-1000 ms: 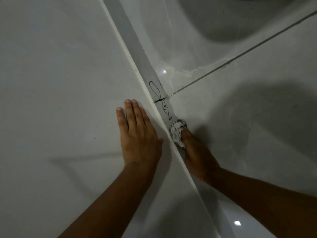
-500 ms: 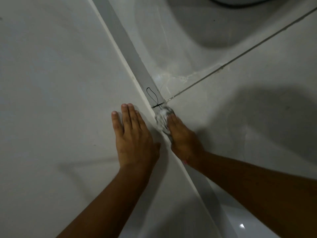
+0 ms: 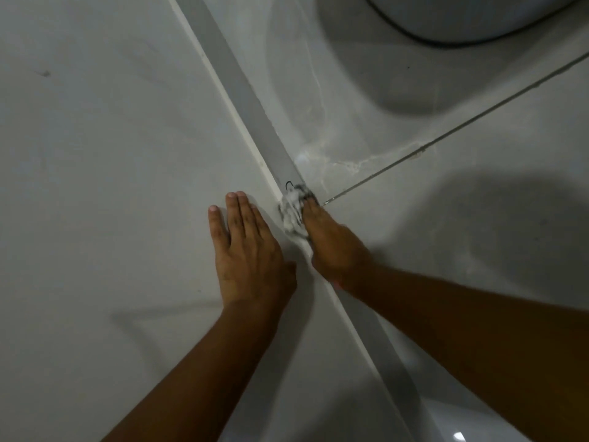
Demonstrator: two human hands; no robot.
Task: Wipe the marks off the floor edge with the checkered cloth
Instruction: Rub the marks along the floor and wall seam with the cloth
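A grey floor edge strip (image 3: 242, 90) runs diagonally from top centre to bottom right between a white surface and glossy tiles. My right hand (image 3: 334, 244) presses a bunched checkered cloth (image 3: 293, 208) against the strip. Just above the cloth a small piece of a black pen mark (image 3: 289, 185) shows; the rest is covered. My left hand (image 3: 248, 253) lies flat on the white surface to the left of the strip, fingers together, holding nothing.
The white surface (image 3: 95, 186) fills the left half. Glossy grey floor tiles (image 3: 446, 218) with a dark grout line (image 3: 446, 135) lie right of the strip. A round white object with a dark rim (image 3: 462, 20) stands at the top right, casting a shadow.
My right hand has pushed the cloth up along the strip, over the pen marks that showed earlier. Only a small loop of mark remains in sight. My left hand stayed flat.
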